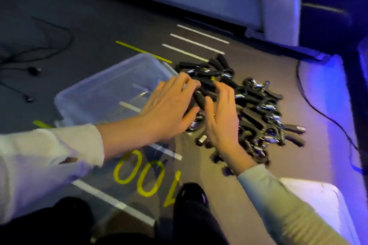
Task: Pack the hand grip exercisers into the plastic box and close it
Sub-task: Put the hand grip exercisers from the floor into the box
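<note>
A pile of several black hand grip exercisers (256, 105) with metal springs lies on the floor, right of a clear plastic box (95, 89) that stands open with nothing visible inside. My left hand (169, 109) reaches over the box's right rim, its straight fingers touching the pile's left edge. My right hand (223, 117) rests on the pile with its fingers spread. A few exercisers lie between the two hands. Whether either hand grips one is blurred.
White and yellow floor markings, including a yellow "100" (147, 175), run under and around the box. Black cables (39, 51) lie at the far left. A cable (328, 117) curves past the pile's right. A white lid-like panel (318, 201) lies at the near right. My knees are at the bottom.
</note>
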